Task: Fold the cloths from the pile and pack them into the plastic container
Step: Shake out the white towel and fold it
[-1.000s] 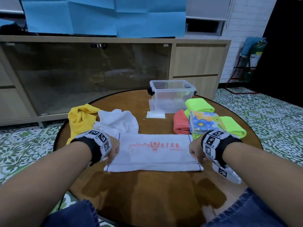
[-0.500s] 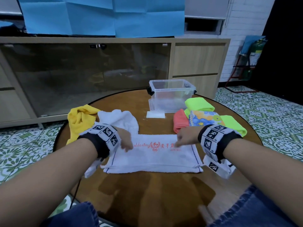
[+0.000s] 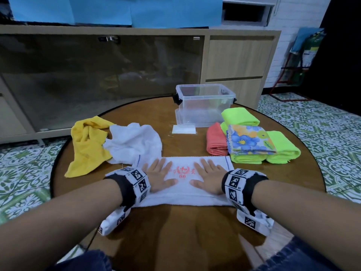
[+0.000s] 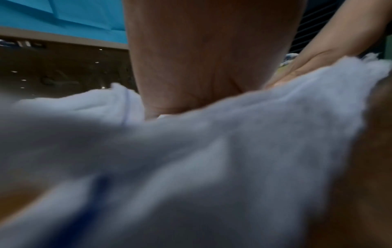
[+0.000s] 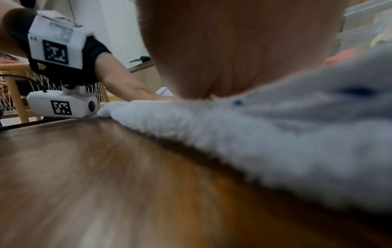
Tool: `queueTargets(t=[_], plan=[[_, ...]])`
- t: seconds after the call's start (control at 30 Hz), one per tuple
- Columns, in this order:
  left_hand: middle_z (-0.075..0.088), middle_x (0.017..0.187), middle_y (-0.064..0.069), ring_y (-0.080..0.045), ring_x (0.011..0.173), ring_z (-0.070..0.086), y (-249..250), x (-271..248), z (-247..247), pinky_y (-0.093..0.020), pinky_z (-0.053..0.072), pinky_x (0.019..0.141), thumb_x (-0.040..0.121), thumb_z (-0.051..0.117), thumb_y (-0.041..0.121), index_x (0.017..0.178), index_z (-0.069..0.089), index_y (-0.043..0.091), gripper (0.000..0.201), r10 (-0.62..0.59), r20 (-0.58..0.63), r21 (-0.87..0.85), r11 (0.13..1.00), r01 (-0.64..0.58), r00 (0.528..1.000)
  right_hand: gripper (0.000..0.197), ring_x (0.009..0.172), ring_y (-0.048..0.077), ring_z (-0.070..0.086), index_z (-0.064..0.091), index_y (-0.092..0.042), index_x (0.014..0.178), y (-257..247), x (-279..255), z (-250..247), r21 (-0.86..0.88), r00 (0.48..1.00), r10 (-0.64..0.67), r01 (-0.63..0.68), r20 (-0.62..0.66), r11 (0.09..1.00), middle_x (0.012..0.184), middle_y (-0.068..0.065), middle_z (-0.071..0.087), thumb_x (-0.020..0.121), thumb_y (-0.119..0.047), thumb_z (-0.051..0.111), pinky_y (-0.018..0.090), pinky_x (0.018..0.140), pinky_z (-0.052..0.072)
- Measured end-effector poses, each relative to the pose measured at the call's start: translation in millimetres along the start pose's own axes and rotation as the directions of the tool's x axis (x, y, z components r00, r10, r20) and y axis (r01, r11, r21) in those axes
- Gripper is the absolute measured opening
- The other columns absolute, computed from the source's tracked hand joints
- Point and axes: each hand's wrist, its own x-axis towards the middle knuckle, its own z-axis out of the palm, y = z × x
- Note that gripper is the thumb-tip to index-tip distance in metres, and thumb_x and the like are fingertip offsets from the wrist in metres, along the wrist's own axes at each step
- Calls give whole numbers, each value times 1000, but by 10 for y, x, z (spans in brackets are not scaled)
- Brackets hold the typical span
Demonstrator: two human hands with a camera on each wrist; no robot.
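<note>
We have both palms flat on the white towel (image 3: 185, 184), fingers straight and spread, pinching nothing: the left hand (image 3: 159, 176) presses its left half, the right hand (image 3: 208, 178) its right half, either side of the red print. The towel lies folded lengthwise on the round wooden table (image 3: 175, 231), near its front edge. We judge it soft, light and limp terry, not slippery on the wood; it should keep a crease only if pressed, so we would take it by the two corners of one short end and carry that end across to the other.

Outward, the unfolded yellow cloth (image 3: 86, 145) and crumpled white cloth (image 3: 134, 141) wait at left, touching each other. At right sit the folded ones: a coral cloth (image 3: 215, 142), a floral cloth (image 3: 248, 140) on top of green cloths (image 3: 281, 147). The clear plastic container (image 3: 204, 102) stands behind them, apparently unpacked.

The wrist views show only blurred towel and the heel of each hand; the fingers are hidden there. Our wrists cover the towel's near corners, and the print is partly covered.
</note>
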Motion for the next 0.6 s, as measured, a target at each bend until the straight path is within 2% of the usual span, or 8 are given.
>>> queueTargets(t=[0.03, 0.1, 0.23, 0.33, 0.4, 0.47, 0.53, 0.6], plan=[[-8, 159, -1, -22, 146, -7, -97, -52, -10, -43, -4, 117, 66, 4, 89, 151, -3, 22, 109, -5, -3, 2, 1000, 5, 1000, 75, 144, 26, -17, -16, -21, 148, 33, -8, 11, 5, 1000, -2, 2, -6, 1000, 155, 4, -24, 94, -62, 15, 43, 118, -3], [-17, 157, 0, -21, 145, -13, -293, -145, -39, -41, -5, 116, 36, -15, 94, 150, -11, 22, 135, -35, 47, 42, 999, 33, 998, 75, 144, 25, -18, -17, -21, 148, 87, -17, 29, 13, 1000, 7, -7, -8, 1000, 155, 4, -24, 94, -62, 15, 43, 118, -3], [-20, 156, 0, -15, 145, -12, -441, -294, -119, -37, -1, 116, 15, -27, 91, 149, -15, 21, 151, -127, 73, 93, 988, 120, 989, 76, 145, 26, -14, -14, -21, 149, 233, -66, 29, 31, 997, 69, -69, -20, 997, 156, 4, -20, 94, -62, 18, 43, 118, -2], [-19, 157, -2, -16, 146, -11, -422, -355, -119, -38, -1, 116, 62, -15, 86, 150, -13, 17, 111, -168, 69, 142, 977, 157, 983, 77, 146, 29, -8, -6, -13, 150, 374, -167, -59, 37, 988, 157, -156, -13, 987, 158, 9, -11, 96, -58, 25, 43, 117, 1], [-17, 157, -3, -18, 146, -9, -431, -360, -121, -42, -1, 117, 65, -19, 81, 151, -7, 17, 108, -195, 45, 198, 963, 182, 980, 76, 146, 27, -6, -4, -10, 150, 407, -226, -155, -12, 983, 184, -184, -14, 983, 158, 8, -10, 96, -57, 22, 40, 116, 4], [-13, 158, -5, -21, 146, -9, -351, -348, -153, -46, -2, 116, 75, -7, 74, 151, 0, 14, 97, -196, -8, 260, 946, 192, 981, 76, 146, 26, -5, -5, -10, 150, 334, -248, -255, -39, 986, 137, -141, -94, 989, 158, 9, -10, 97, -57, 21, 40, 117, 6], [-12, 158, -5, -23, 146, -12, -135, -340, -173, -48, -5, 116, 94, 9, 61, 151, -2, 16, 74, -129, -41, 255, 958, 136, 991, 77, 146, 26, -6, -9, -10, 150, 142, -234, -309, -40, 991, 39, -45, -127, 998, 158, 9, -13, 97, -56, 22, 40, 117, 6], [-15, 158, -3, -22, 145, -13, 125, -341, -133, -46, -5, 117, 99, 14, 52, 151, -8, 19, 65, -34, -9, 183, 983, 35, 999, 82, 146, 27, -9, -12, -12, 149, -88, -204, -281, -12, 997, -56, 55, -52, 998, 157, 10, -16, 95, -59, 27, 42, 117, 6]])
